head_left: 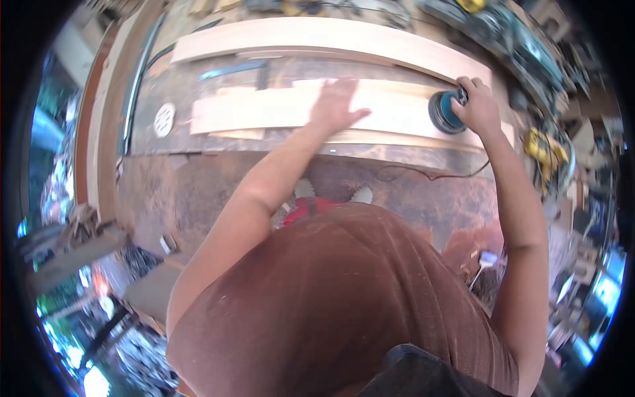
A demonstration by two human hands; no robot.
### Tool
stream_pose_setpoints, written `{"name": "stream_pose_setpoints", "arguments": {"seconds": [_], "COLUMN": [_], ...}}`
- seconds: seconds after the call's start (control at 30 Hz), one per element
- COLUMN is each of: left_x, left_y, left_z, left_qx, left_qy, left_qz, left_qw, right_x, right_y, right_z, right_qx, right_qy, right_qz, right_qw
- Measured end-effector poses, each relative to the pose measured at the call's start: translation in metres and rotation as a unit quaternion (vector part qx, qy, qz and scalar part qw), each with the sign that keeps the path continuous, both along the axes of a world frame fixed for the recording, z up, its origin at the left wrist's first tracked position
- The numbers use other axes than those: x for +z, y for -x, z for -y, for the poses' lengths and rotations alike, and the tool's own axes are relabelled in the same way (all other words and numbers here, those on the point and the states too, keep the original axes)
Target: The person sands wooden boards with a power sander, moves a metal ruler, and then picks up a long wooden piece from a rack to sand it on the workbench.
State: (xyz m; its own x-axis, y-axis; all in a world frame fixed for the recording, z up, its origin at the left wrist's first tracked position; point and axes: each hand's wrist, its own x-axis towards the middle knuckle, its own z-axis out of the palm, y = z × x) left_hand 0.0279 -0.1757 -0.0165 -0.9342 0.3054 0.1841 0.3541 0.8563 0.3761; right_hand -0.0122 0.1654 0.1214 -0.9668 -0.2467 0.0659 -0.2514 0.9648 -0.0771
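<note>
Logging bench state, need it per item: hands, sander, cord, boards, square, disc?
Left hand: open, over near board, blurred; contact unclear
Right hand: closed on sander
Sander: on near board's right part; running or not, can't tell
Cord: slack, curved
Near board: lying lengthwise, other wood beneath
Far board: lying lengthwise, not under sander
Square: lying between boards
Disc: lying flat, unused

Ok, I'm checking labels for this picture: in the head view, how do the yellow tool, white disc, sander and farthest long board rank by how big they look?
1. Farthest long board
2. Sander and yellow tool: too alike to rank
3. White disc
</note>
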Motion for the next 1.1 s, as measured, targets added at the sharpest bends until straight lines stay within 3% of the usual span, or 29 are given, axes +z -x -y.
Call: {"name": "stream_pose_setpoints", "arguments": {"seconds": [0.07, 0.17, 0.23, 0.27, 0.33, 0.5, 0.6, 0.67, 0.77, 0.83, 0.93, 1.1], "left_x": [0.009, 0.0, 0.014, 0.018, 0.023, 0.018, 0.018, 0.021, 0.02, 0.019, 0.023, 0.006], "left_y": [-0.001, -0.004, -0.01, -0.01, -0.016, -0.029, -0.037, -0.046, -0.052, -0.053, -0.05, -0.036], "left_z": [0.004, 0.011, 0.018, 0.027, 0.049, 0.148, 0.209, 0.243, 0.294, 0.324, 0.357, 0.377], "left_qx": [-0.03, -0.028, -0.081, -0.072, 0.033, 0.193, 0.214, 0.285, 0.308, 0.3, 0.333, 0.347], "left_qy": [-0.054, -0.134, -0.223, -0.223, -0.375, -0.322, -0.323, -0.267, -0.222, -0.25, -0.266, -0.286], "left_qz": [0.034, -0.008, -0.06, -0.065, -0.034, -0.051, -0.035, -0.045, -0.05, -0.061, 0.029, -0.016], "left_qw": [0.998, 0.991, 0.97, 0.97, 0.926, 0.925, 0.921, 0.919, 0.924, 0.919, 0.904, 0.893], "right_x": [0.007, 0.007, 0.002, 0.002, 0.004, 0.005, 0.003, 0.006, 0.004, 0.004, 0.009, 0.007], "right_y": [-0.003, -0.004, -0.004, -0.004, -0.006, -0.018, -0.02, -0.023, -0.027, -0.025, -0.025, -0.014], "right_z": [0.051, 0.131, 0.186, 0.214, 0.266, 0.39, 0.455, 0.496, 0.545, 0.576, 0.608, 0.633], "right_qx": [0.026, 0.087, 0.117, 0.138, 0.16, 0.236, 0.273, 0.292, 0.311, 0.317, 0.334, 0.321], "right_qy": [-0.016, 0.001, -0.007, -0.016, -0.016, -0.001, 0.0, -0.011, 0.007, 0.002, -0.014, -0.03], "right_qz": [0.012, 0.009, 0.006, 0.003, 0.009, 0.01, 0.005, 0.021, 0.0, 0.005, 0.012, 0.015], "right_qw": [0.999, 0.996, 0.993, 0.99, 0.987, 0.972, 0.962, 0.956, 0.95, 0.948, 0.943, 0.946]}}
